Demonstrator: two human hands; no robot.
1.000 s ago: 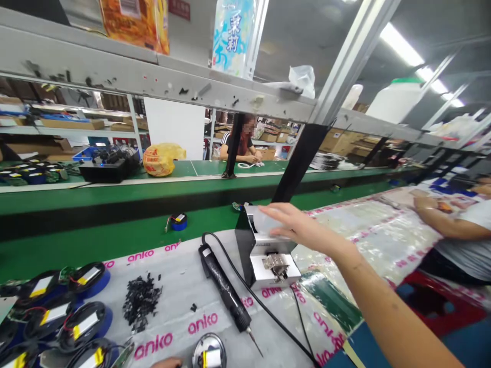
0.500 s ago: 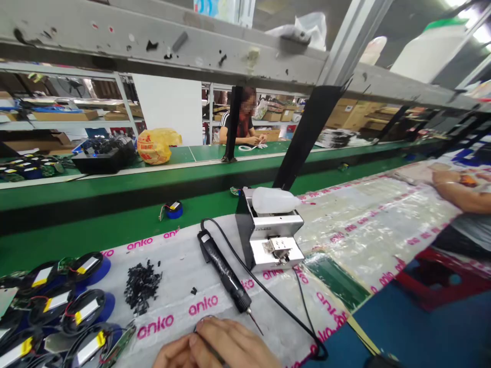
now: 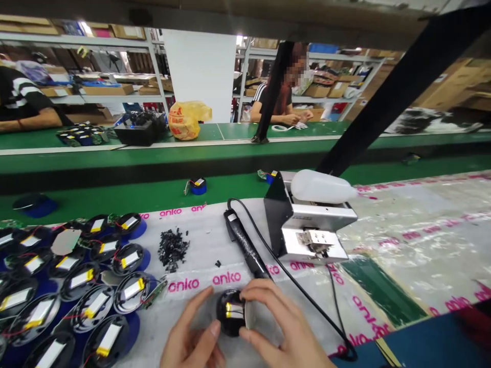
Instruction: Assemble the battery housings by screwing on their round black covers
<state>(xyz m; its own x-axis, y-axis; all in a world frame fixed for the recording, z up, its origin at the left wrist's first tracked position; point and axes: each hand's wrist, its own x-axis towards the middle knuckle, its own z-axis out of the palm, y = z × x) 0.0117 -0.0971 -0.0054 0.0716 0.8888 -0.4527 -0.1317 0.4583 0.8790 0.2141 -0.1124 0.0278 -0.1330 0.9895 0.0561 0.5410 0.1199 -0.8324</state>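
A small round black housing (image 3: 230, 313) with a yellow-taped battery inside sits low in the middle, over the printed plastic sheet. My right hand (image 3: 286, 324) grips its right side, thumb below and fingertips above. A pale rim shows between that hand and the housing. On the other side is my left hand (image 3: 194, 329), index finger stretched out and thumb tip at the housing's left edge; whether it presses there I cannot tell. Behind my right fingers lies a black electric screwdriver (image 3: 247, 243), its tip hidden by the hand.
Many similar housings with batteries (image 3: 107, 294) crowd the left side. Near them is a pile of small black pieces (image 3: 173, 249). A silver screw feeder (image 3: 314, 235) carries a white plastic bottle (image 3: 322, 186); its cable curves down right. Two people sit across the green bench (image 3: 153, 179).
My view has turned left and down. My hands, formerly close together, have spread apart around the housing, which now shows with its battery side up.
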